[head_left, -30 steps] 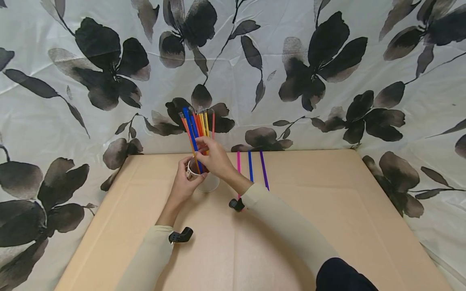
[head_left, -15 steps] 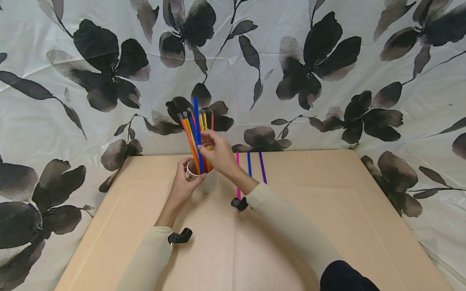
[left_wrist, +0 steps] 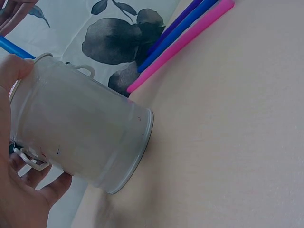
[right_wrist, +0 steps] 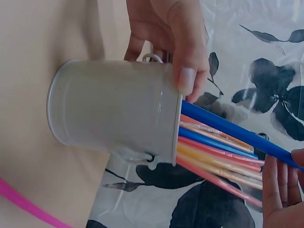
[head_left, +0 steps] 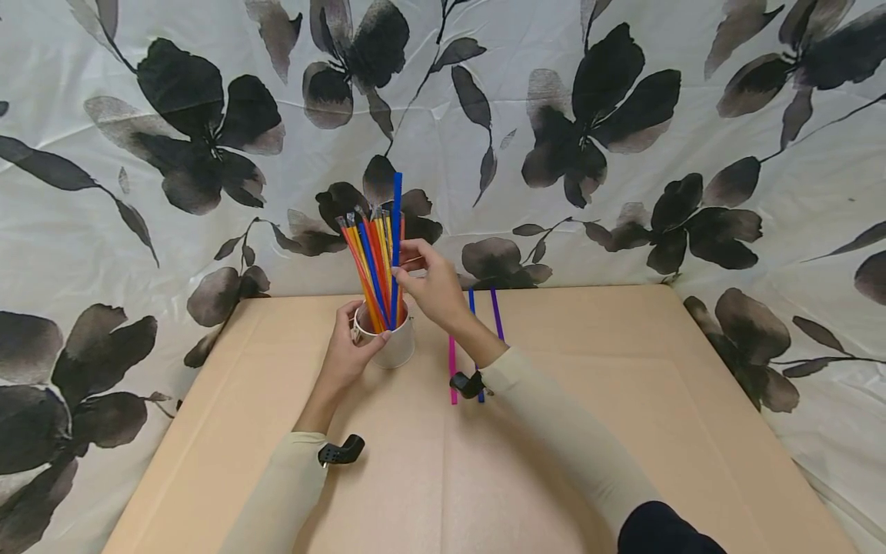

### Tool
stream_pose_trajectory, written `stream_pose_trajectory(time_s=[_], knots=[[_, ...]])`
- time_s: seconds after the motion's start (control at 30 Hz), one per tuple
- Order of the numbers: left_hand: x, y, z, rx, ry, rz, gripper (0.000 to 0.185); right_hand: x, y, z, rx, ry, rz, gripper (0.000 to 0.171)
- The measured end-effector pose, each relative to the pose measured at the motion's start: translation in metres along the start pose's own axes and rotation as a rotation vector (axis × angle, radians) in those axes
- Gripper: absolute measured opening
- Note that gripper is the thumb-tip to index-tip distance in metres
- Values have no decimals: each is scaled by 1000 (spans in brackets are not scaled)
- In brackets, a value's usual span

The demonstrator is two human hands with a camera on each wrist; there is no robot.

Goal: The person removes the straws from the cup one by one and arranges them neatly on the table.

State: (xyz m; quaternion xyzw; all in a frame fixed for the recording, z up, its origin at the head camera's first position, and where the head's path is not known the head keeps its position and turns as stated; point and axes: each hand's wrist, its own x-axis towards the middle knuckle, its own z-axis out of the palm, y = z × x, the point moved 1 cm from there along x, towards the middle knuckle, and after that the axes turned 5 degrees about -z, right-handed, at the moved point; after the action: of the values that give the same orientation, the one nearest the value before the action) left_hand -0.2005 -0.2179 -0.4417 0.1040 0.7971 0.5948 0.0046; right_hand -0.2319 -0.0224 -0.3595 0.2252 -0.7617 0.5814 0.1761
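On the tan table (head_left: 623, 431), the left hand (head_left: 346, 350) grips the white tin cup (head_left: 398, 346), steadying it, while the right hand (head_left: 432, 288) pinches a blue straw (head_left: 396, 223) standing taller than the bundle. It looks light, thin and easily kinked, best pinched mid-length. Neighbouring straws (head_left: 367, 261) crowd it; pink (head_left: 452, 369), blue and purple straws (head_left: 496, 312) lie just right, before the floral cloth (head_left: 623, 115)

Straws (head_left: 374, 261) crowd bucket (head_left: 398, 346) top, 3 loose straws (head_left: 453, 377) just right, table front (head_left: 443, 477) open

no readable text or labels
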Motion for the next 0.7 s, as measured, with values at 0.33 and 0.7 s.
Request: stream_pose_trajectory(time_s=[0.33, 0.7], knots=[[1, 1, 0, -5, -4, -4, 81, 7, 1, -17, 24, 77, -36, 32], [9, -14, -1, 1, 0, -6, 81, 8, -3, -35, 68, 81, 28, 35]])
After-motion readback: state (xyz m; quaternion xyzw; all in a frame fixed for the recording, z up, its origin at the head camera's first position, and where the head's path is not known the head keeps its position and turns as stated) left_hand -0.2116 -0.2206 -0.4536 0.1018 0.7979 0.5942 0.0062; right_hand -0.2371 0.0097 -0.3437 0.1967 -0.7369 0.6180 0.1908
